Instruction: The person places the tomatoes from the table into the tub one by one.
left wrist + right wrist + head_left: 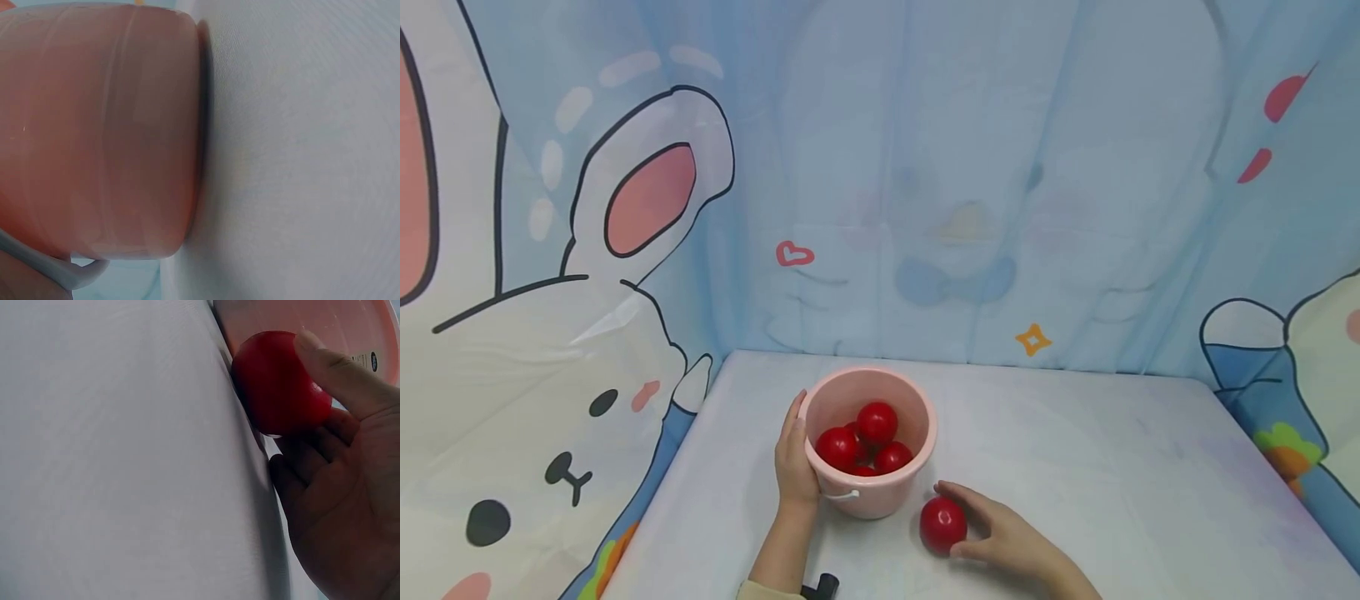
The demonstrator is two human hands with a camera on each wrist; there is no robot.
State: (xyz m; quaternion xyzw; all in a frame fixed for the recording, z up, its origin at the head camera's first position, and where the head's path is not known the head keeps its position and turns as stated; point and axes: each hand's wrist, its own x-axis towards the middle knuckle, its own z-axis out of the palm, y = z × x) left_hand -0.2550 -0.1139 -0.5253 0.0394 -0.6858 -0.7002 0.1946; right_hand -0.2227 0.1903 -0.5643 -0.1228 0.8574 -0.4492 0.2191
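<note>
A pink bucket (pixel 872 496) stands upright on the table with several glossy red balls (pixel 877 422) inside. My left hand (pixel 796 467) rests against the bucket's left side, its fingers lying along the outer wall up to the rim. In the left wrist view, the bucket wall (pixel 125 131) fills the left part, with its pale handle (pixel 56 265) at the bottom. Just right of the bucket, my right hand (pixel 1003 533) holds another red ball (pixel 943 525) between thumb and fingers. The right wrist view shows the thumb on this ball (pixel 275 384), with the other fingers partly hidden behind it.
The table (pixel 1112 475) has a white cover. Behind it hangs a blue curtain (pixel 970 167) with cartoon prints, and a printed rabbit (pixel 535 400) covers the left side. A small black object (pixel 826 585) shows beside the left forearm.
</note>
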